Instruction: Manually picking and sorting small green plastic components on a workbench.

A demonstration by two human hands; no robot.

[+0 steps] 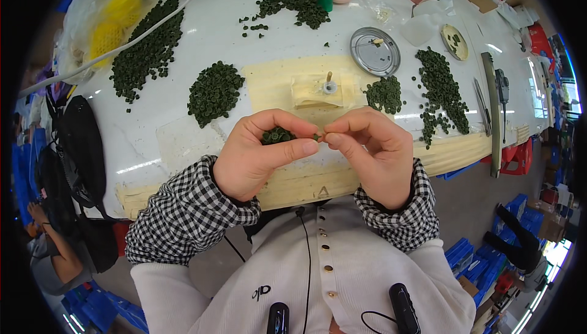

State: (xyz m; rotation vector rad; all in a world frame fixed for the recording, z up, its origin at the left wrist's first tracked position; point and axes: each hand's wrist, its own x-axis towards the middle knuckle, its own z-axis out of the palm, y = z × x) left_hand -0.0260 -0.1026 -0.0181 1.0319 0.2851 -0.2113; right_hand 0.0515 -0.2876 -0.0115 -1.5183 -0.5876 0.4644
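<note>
My left hand [260,150] and my right hand [376,150] meet fingertip to fingertip over the near edge of the table. Between the left thumb and forefinger is a tiny dark green part [317,137]. The right thumb and forefinger pinch together right beside it; whatever they hold is too small to make out. A small heap of dark green ring-like pieces [278,135] shows through the gap of the left hand. Just beyond the hands, a tape-wrapped block [306,92] carries a white collar with a short upright peg [330,82].
More green pieces lie in heaps at left [215,94], far left [150,47], back [302,4] and right [441,89]. A round metal lid [375,53], a shallow dish [454,42], tweezers [482,102] and a white cable [131,44] lie around. Another person's arm [61,254] shows at far left.
</note>
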